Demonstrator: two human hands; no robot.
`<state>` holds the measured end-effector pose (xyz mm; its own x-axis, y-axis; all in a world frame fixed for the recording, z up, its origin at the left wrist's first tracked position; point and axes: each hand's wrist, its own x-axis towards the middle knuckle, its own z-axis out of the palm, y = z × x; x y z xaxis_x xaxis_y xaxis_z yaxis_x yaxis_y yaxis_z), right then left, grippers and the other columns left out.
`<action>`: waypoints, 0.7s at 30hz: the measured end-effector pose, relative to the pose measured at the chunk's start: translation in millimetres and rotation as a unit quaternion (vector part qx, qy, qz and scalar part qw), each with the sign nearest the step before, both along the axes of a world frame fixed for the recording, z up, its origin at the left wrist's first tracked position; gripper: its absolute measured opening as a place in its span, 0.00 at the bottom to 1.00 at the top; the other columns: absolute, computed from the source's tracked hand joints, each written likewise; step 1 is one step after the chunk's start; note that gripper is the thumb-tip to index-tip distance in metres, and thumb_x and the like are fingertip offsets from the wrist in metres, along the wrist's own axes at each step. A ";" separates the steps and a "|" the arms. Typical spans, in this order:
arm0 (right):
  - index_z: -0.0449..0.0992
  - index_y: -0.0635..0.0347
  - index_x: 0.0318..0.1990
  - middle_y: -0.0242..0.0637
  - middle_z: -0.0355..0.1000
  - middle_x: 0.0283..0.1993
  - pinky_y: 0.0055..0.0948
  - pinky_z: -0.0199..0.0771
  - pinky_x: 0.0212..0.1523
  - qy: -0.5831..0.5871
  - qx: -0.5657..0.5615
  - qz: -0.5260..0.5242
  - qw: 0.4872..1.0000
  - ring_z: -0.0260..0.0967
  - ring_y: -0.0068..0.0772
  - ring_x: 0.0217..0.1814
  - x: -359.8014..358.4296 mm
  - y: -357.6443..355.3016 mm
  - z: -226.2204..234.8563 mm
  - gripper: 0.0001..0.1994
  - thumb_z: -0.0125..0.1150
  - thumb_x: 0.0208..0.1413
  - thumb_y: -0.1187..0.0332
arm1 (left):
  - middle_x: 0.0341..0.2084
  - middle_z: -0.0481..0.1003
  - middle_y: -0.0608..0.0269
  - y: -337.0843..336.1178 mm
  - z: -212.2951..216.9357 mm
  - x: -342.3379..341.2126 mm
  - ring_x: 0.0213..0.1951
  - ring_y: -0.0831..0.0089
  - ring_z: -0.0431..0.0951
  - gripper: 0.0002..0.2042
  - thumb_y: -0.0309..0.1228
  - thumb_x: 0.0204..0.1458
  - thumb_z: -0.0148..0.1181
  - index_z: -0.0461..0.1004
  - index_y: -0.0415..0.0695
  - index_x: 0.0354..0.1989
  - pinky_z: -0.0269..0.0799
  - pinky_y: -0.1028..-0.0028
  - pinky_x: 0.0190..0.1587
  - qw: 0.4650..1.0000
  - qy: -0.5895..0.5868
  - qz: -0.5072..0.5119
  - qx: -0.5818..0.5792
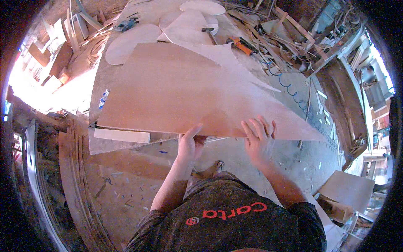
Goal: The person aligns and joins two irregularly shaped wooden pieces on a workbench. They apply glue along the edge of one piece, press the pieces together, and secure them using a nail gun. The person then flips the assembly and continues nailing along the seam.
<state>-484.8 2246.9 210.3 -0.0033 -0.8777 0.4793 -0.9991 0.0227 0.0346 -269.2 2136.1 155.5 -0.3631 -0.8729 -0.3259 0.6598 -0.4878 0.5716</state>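
A large brown plywood panel (pixel 168 88) with a curved far edge lies across the worktable, tapering to a point at the right. Its near edge overhangs toward my body. My left hand (pixel 189 143) pinches that edge, thumb on top and the other fingers mostly hidden below. Farther right, my right hand (pixel 259 136) rests over the same edge with its fingers spread on the panel's top face. A narrow pale wood strip (pixel 121 135) sits by the panel's near left corner.
On the table (pixel 97 84) beyond the panel are rounded plywood cutouts (pixel 134 40), a hammer (pixel 209 35), an orange-and-black tool (pixel 242 45) and a blue-grey power tool (pixel 126 24). A coiled blue hose (pixel 289 87) hangs at the right. Scrap wood (pixel 285 40) is heaped beyond.
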 end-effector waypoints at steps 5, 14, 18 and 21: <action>0.81 0.42 0.51 0.27 0.72 0.52 0.54 0.56 0.64 0.011 -0.114 -0.009 0.993 0.65 0.34 0.63 -0.9 -25.4 40.7 0.29 0.68 0.35 0.76 | 0.34 0.80 0.57 3.1 76.2 -32.2 0.36 0.62 0.82 0.08 0.29 0.56 0.59 0.77 0.37 0.40 0.78 0.64 0.42 0.993 0.104 0.014 -0.058; 0.82 0.51 0.40 0.30 0.77 0.37 0.40 0.73 0.41 0.064 -0.283 0.054 0.955 0.75 0.39 0.40 -51.4 -69.8 164.3 0.18 0.72 0.36 0.74 | 0.53 0.75 0.53 -27.8 169.2 -58.8 0.57 0.61 0.74 0.21 0.38 0.61 0.57 0.70 0.36 0.57 0.68 0.61 0.58 0.927 0.058 0.004 -0.371; 0.81 0.55 0.38 0.36 0.77 0.34 0.33 0.74 0.39 0.041 -0.358 0.127 0.924 0.76 0.40 0.37 -57.3 -73.0 226.2 0.14 0.76 0.41 0.67 | 0.63 0.67 0.51 -81.9 129.1 -21.0 0.66 0.58 0.65 0.36 0.48 0.59 0.59 0.58 0.38 0.69 0.58 0.59 0.65 0.945 -0.094 -0.075 -0.303; 0.80 0.56 0.39 0.37 0.77 0.34 0.30 0.74 0.39 0.046 -0.331 0.103 0.937 0.76 0.36 0.35 -58.2 -53.1 274.2 0.15 0.77 0.45 0.64 | 0.65 0.65 0.50 -129.7 73.1 -17.9 0.67 0.57 0.62 0.41 0.53 0.56 0.62 0.57 0.37 0.70 0.56 0.59 0.66 0.969 -0.135 -0.055 -0.201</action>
<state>-542.9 2193.8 484.6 0.2021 -0.3651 0.9087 -0.9780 -0.1242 0.1676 -287.1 2006.4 228.6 -0.4106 -0.9095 -0.0644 0.4166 -0.2500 0.8740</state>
